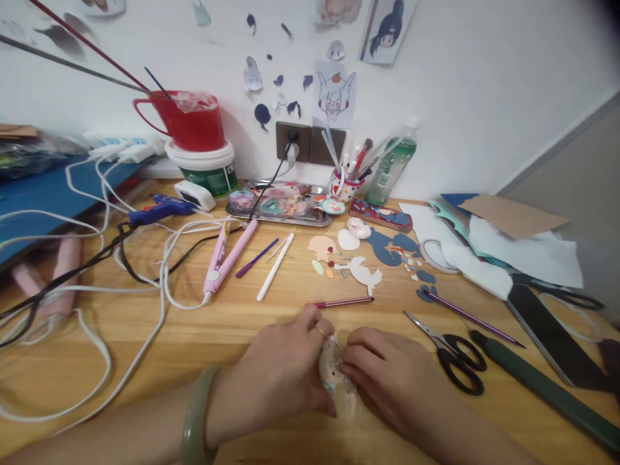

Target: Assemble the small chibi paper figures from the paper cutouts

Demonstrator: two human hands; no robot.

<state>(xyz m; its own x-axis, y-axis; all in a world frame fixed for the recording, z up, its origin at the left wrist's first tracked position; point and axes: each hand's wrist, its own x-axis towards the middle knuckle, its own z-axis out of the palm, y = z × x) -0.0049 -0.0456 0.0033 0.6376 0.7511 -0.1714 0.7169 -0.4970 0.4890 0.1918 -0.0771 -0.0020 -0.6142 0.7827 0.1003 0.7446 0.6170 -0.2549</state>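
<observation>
Between my two hands, low in the middle of the view, is a small pale figure piece (pixel 332 371) with a dark dot and bluish bits on it. My left hand (pixel 285 361), with a ring and a green bangle above the wrist, grips its left side between thumb and fingers. My right hand (pixel 390 368) has its fingers bent and pressed against the right side of the piece. A maroon pen (pixel 346 301) lies just beyond my fingers. Black-handled scissors (pixel 448 352) lie open to the right of my right hand.
Cut felt shapes (pixel 363 272) lie ahead. A pink flat iron (pixel 227 261), white cables (pixel 162 316) and a blue glue gun (pixel 162 210) are at the left. On the right are a dark green tool (pixel 547 387) and a phone (pixel 547 332). A metal tray (pixel 310 218) stands behind.
</observation>
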